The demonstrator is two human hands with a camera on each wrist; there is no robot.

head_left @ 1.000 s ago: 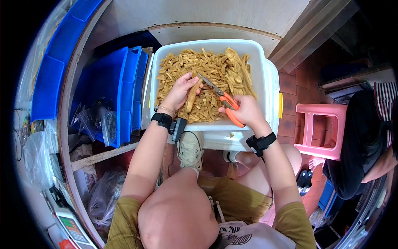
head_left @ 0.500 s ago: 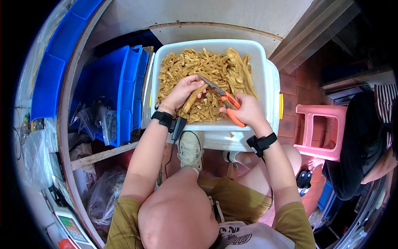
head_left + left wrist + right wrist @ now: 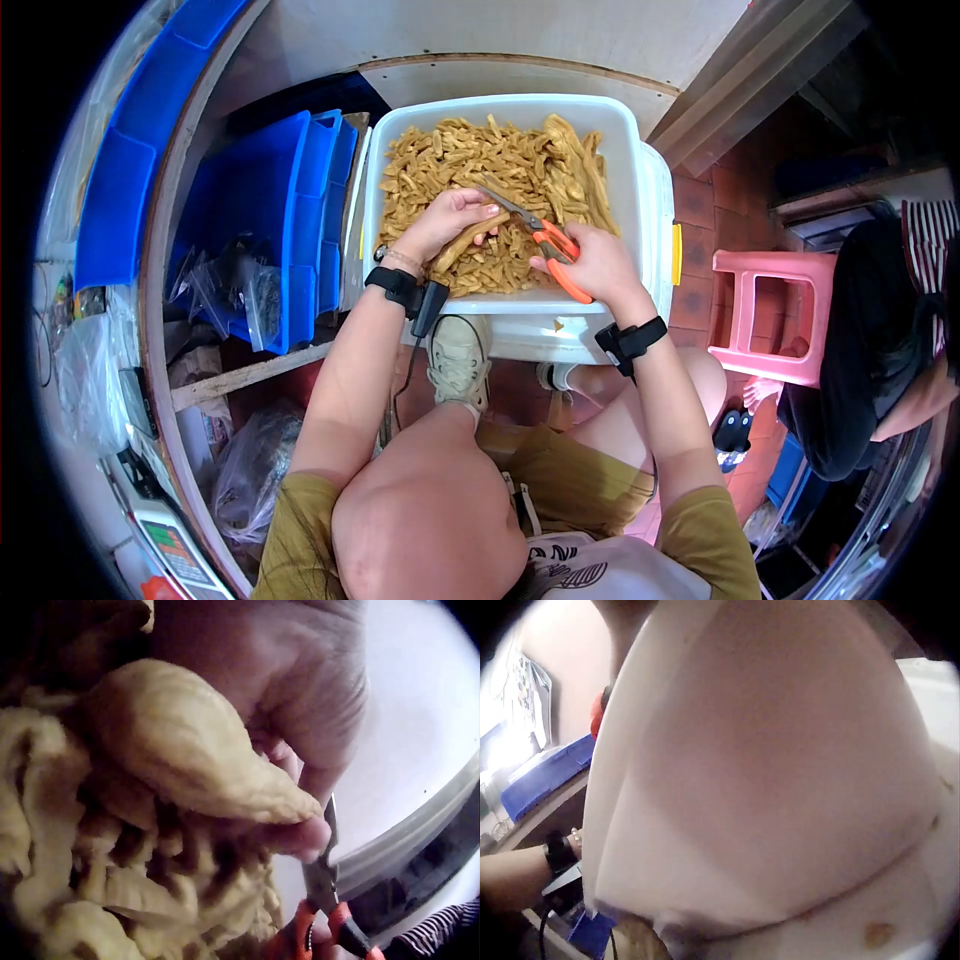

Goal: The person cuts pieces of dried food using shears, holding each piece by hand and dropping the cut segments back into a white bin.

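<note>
My left hand (image 3: 447, 224) pinches a thick, wrinkled, tan strip (image 3: 462, 246) between thumb and fingers. In the left wrist view this tan strip (image 3: 180, 742) is bulky at one end and tapers toward the fingertips. Orange-handled scissors (image 3: 552, 242) are gripped by my right hand (image 3: 600, 265), their blades pointing up and left. Close to the left fingertips, the blades of the scissors (image 3: 322, 877) show beside the strip's narrow end. Both hands are over a white tub (image 3: 628, 140) holding many cut tan pieces (image 3: 440, 155). The right wrist view shows mostly the tub's wall.
Longer uncut tan pieces (image 3: 578, 175) lie at the tub's right side. Blue bins (image 3: 270, 220) stand on a wooden shelf at left. A pink stool (image 3: 770, 310) and a seated person (image 3: 850, 350) are at right. A shoe (image 3: 459, 365) is near the tub's front.
The left hand and strip have shifted slightly down and right, with the strip tilting flatter. The scissor tips have moved a little down; the right hand has barely moved.
</note>
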